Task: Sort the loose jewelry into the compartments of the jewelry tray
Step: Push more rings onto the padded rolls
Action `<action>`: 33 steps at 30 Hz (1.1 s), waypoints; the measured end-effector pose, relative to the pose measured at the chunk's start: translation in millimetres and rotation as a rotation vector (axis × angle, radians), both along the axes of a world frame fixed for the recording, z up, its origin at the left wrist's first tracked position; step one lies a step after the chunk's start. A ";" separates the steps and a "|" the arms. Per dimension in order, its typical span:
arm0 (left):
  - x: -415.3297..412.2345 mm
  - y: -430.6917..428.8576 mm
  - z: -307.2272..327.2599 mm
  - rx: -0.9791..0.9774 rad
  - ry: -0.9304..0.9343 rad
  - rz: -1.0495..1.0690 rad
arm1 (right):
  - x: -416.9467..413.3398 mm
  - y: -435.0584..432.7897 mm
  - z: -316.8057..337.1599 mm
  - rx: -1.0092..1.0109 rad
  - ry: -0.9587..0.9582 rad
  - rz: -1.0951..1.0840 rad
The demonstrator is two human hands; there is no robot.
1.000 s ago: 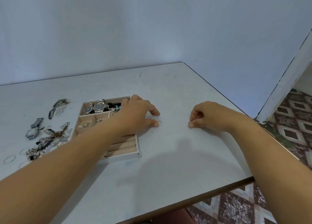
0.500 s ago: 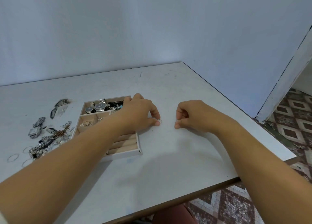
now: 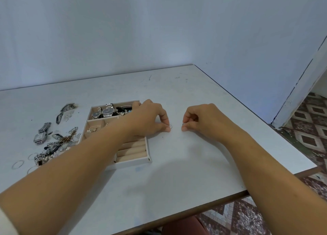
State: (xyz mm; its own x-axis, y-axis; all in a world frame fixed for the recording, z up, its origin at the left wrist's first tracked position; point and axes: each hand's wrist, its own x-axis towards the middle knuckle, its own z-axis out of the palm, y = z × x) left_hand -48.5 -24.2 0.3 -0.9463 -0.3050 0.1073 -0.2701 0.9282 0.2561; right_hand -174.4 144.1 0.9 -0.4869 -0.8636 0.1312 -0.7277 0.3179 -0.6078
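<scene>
Loose jewelry (image 3: pixel 53 142) lies heaped on the table (image 3: pixel 177 172), at nine o'clock of the jewelry tray (image 3: pixel 132 161). The tray's far compartment holds watches (image 3: pixel 104 111), and its padded rolls at the near end look unfilled.

The left hand (image 3: pixel 150 117) has kept its place at three o'clock of the tray. Its thumb and forefinger are curled close and pinch a thin ring (image 3: pixel 170 126) low against the tabletop.

Change noted: over the last second the right hand (image 3: pixel 203 119) has travelled inward toward nine o'clock, and the two sets of fingertips are now near but apart. Its fingers are tightly curled, pinching a small silvery piece (image 3: pixel 183 124) that is too small to identify.

Judgement: the two small items are being brought together, probably as a pair, before going into the tray. Neither is yet in a compartment.
</scene>
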 end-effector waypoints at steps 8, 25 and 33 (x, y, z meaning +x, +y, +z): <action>23.7 -8.6 14.9 -0.094 0.164 0.098 | 8.9 -14.5 10.3 -0.014 0.022 0.057; 123.6 -36.4 19.6 0.046 0.240 0.318 | 59.8 -70.3 25.7 -0.058 0.046 0.163; 115.2 -22.4 7.3 0.103 0.245 0.231 | 50.8 -66.1 11.0 0.161 0.113 0.087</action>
